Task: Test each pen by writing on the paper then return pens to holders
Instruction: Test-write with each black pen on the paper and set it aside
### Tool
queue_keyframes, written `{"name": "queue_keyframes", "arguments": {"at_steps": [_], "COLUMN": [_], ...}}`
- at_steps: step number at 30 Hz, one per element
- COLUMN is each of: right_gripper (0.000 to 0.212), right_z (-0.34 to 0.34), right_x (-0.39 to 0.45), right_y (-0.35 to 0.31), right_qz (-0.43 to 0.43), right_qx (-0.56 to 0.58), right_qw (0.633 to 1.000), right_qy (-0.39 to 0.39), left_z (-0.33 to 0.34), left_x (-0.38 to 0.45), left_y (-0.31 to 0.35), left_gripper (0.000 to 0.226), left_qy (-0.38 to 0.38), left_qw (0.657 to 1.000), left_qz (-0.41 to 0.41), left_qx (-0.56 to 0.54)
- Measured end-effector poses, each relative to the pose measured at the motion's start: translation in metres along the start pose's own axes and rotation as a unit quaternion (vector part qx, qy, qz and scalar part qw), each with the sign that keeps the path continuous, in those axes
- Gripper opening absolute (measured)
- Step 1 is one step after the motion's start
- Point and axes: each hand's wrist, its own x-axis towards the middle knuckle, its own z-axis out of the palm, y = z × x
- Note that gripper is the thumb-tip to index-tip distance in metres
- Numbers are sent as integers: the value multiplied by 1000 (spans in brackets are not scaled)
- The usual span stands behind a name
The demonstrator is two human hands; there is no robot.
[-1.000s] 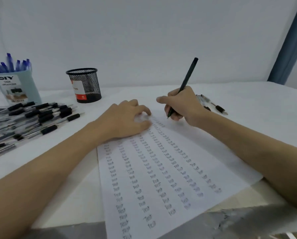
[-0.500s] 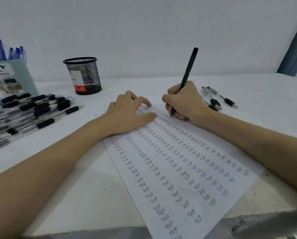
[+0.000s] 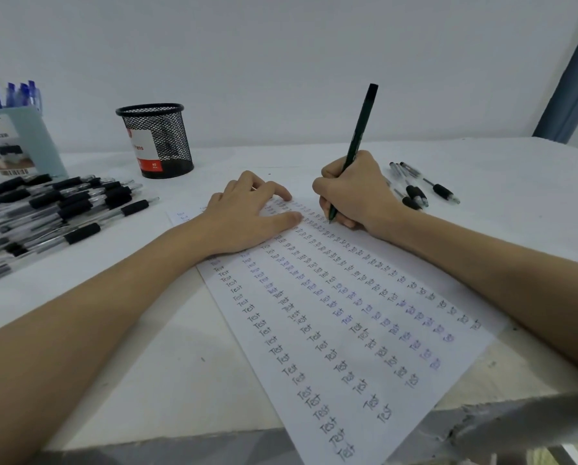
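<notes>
From the head view, we see the right hand [image 3: 354,193] with its grip closed round a dark green pen [image 3: 358,135], fingers curled on the lower barrel and the tip down on the paper [image 3: 348,330] near the top of the right-hand column. The left hand [image 3: 247,216] lies flat on the sheet, fingers spread and relaxed, holding nothing and pinning the page to the tabletop [image 3: 129,347].

We judge the task well along but far from finished. The sheet carries several long columns of the word "Test", some in black ink and some in blue, so many pens have had their turn. The pen in hand is being tried right now and has yet to go to a holder. A large heap of black-gripped pens [image 3: 56,209] lies loose on the left; we cannot tell which of these are tested. A few more pens [image 3: 421,186] lie just beyond the right hand.

At the far left, a pale blue holder [image 3: 22,146] has blue pens [image 3: 12,92] standing in it. The black mesh holder [image 3: 156,139] stands behind the left hand and looks empty, though its inside is hard to read through the mesh. Nothing blocks the way from the paper to either holder; the left pile crowds the approach to the blue one.
</notes>
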Motion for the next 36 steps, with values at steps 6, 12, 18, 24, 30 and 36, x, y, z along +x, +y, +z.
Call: {"name": "queue_keyframes", "arguments": {"at_steps": [6, 12, 18, 24, 30, 36], "right_gripper": [45, 45, 44, 43, 42, 42], "right_z": [1, 0, 0, 0, 1, 0], "right_x": [0, 1, 0, 1, 1, 1], "right_y": [-1, 1, -1, 1, 1, 1], "right_qz": [-5, 1, 0, -1, 6, 3], "right_qx": [-16, 10, -2, -2, -12, -3], "right_qw": [1000, 1000, 1000, 1000, 1000, 1000], "right_qy": [-15, -5, -8, 9, 6, 15], "left_z": [0, -1, -1, -2, -1, -1], "left_x": [0, -1, -1, -1, -1, 0], "left_y": [2, 1, 2, 2, 2, 2], "left_gripper": [43, 42, 41, 42, 41, 42], "left_qy": [-3, -8, -5, -8, -6, -5], "left_qw": [1000, 1000, 1000, 1000, 1000, 1000], "left_qz": [-4, -4, -5, -8, -7, -7], "left_qx": [-1, -4, -3, 1, 0, 0]}}
